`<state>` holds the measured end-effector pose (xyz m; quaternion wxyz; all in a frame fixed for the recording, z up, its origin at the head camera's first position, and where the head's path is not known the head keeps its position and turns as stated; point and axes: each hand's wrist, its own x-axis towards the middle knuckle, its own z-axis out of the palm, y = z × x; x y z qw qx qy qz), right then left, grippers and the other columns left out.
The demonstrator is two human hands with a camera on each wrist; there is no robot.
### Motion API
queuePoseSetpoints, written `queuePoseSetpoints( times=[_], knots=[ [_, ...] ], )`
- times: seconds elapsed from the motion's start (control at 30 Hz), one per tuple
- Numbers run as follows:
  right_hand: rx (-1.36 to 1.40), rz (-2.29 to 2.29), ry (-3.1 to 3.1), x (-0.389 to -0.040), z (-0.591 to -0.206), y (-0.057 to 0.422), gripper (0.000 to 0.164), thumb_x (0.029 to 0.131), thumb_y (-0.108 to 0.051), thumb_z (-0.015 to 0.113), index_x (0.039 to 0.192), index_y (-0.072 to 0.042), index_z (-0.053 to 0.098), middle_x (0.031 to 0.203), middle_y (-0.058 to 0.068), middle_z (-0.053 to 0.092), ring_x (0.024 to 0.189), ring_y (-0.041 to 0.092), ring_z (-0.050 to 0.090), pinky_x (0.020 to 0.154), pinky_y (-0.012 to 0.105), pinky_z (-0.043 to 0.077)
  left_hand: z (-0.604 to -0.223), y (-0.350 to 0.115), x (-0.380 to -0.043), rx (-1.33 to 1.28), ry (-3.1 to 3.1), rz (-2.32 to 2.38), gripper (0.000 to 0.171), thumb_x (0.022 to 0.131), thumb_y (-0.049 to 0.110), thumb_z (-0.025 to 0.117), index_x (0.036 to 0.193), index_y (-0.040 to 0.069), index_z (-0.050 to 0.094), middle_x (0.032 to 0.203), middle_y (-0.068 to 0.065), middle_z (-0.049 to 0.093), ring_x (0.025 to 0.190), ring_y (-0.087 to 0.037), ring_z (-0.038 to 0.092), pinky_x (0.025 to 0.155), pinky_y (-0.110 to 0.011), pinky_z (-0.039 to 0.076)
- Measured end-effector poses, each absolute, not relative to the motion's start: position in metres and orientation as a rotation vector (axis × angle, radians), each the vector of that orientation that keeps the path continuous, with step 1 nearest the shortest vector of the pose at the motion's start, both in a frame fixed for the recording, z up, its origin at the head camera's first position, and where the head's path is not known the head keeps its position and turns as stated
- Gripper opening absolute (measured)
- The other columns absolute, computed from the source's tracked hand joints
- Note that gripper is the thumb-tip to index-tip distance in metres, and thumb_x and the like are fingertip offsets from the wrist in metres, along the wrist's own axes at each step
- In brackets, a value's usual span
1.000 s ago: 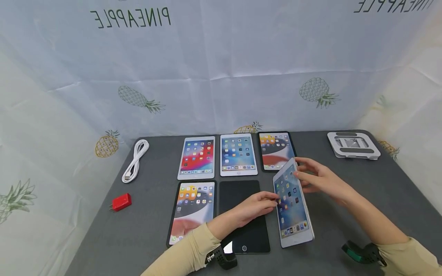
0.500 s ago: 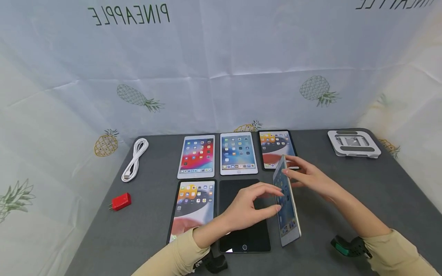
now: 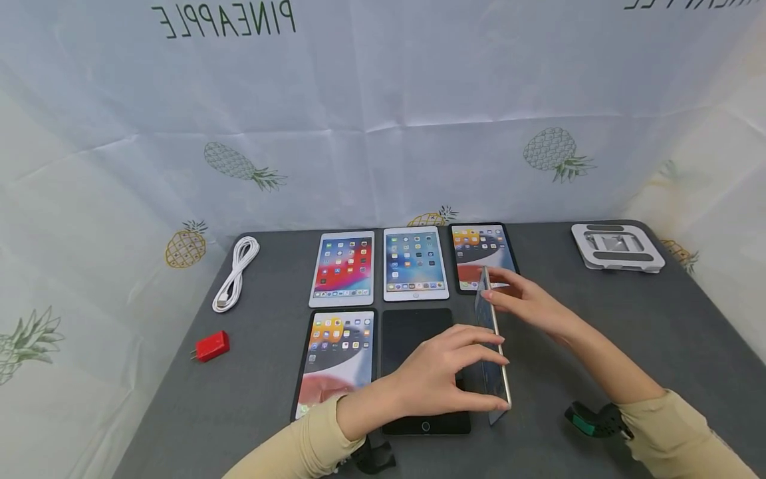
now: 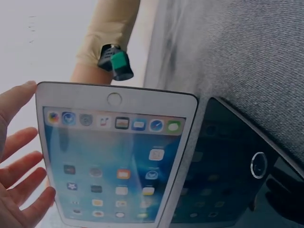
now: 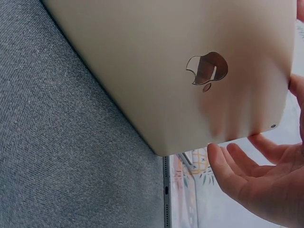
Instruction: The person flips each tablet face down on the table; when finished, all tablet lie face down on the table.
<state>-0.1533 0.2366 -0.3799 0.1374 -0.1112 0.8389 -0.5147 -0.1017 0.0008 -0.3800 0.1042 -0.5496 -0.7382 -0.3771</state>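
A white tablet (image 3: 493,382) with a lit screen (image 4: 114,147) and gold back (image 5: 142,57) stands on its long edge, seen nearly edge-on in the head view. My right hand (image 3: 532,307) holds its far upper corner, thumb on the long top edge and fingers at the short end. Along that top edge lie the spread fingertips of my left hand (image 3: 431,372), the thumb touching the near corner. Beneath the left hand is a dark-screened black tablet (image 3: 413,332), lying flat and partly covered by the hand.
Two white tablets (image 3: 342,269) (image 3: 415,263) and a black one (image 3: 483,249) form the back row. Another black tablet (image 3: 335,359) lies at front left. A white cable (image 3: 236,274), a red charger (image 3: 211,346) and a folded stand (image 3: 618,247) sit on the grey table (image 3: 263,399).
The held white tablet has turned from facing up at a slant to nearly upright on its long edge. My left hand has moved from its left side onto the top edge.
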Motion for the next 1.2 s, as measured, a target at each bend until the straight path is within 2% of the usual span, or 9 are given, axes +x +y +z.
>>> queuePoseSetpoints(
  times=[0.37,0.57,0.7,0.93,1.2],
  knots=[
    [-0.289,-1.518,2.395,-0.163,-0.391,0.232,0.063,0.1,-0.035,0.054,0.149,-0.003,0.031,0.146,0.022,0.041,0.129,0.04,0.045,0.103,0.056,0.039,-0.385,-0.004,-0.103,-1.606,-2.127,-1.074,0.05,0.071,0.039,0.087,0.111,0.014,0.071,0.13,0.001,0.058,0.129,-0.008,0.046,0.106,-0.021,0.035],
    [-0.266,-1.546,2.388,-0.17,-0.399,0.229,0.058,0.1,-0.035,0.055,0.148,-0.008,0.036,0.145,0.018,0.042,0.132,0.04,0.041,0.105,0.064,0.031,-0.391,-0.011,-0.106,-1.589,-2.056,-1.059,0.052,0.068,0.04,0.089,0.111,0.015,0.072,0.129,0.0,0.06,0.13,-0.008,0.046,0.107,-0.025,0.036],
    [-0.289,-1.589,2.374,-0.172,-0.405,0.227,0.057,0.099,-0.032,0.058,0.146,-0.007,0.038,0.145,0.018,0.042,0.132,0.041,0.04,0.104,0.066,0.03,-0.396,-0.014,-0.107,-1.58,-1.994,-1.043,0.054,0.067,0.039,0.09,0.111,0.013,0.072,0.129,-0.002,0.062,0.128,-0.011,0.049,0.107,-0.027,0.038],
    [-0.38,-1.641,2.378,-0.175,-0.408,0.221,0.054,0.099,-0.027,0.058,0.143,-0.002,0.04,0.142,0.021,0.045,0.127,0.038,0.045,0.103,0.061,0.035,-0.401,-0.018,-0.106,-1.555,-1.929,-1.026,0.056,0.065,0.038,0.09,0.111,0.011,0.073,0.128,-0.006,0.063,0.126,-0.016,0.053,0.106,-0.029,0.04],
    [-0.414,-1.64,2.428,-0.175,-0.411,0.216,0.045,0.098,-0.025,0.06,0.136,-0.004,0.046,0.131,0.016,0.051,0.121,0.033,0.046,0.097,0.051,0.041,-0.407,-0.02,-0.102,-1.566,-1.944,-1.088,0.056,0.065,0.033,0.091,0.112,0.009,0.072,0.129,-0.008,0.063,0.128,-0.018,0.051,0.106,-0.032,0.04]
  ],
)
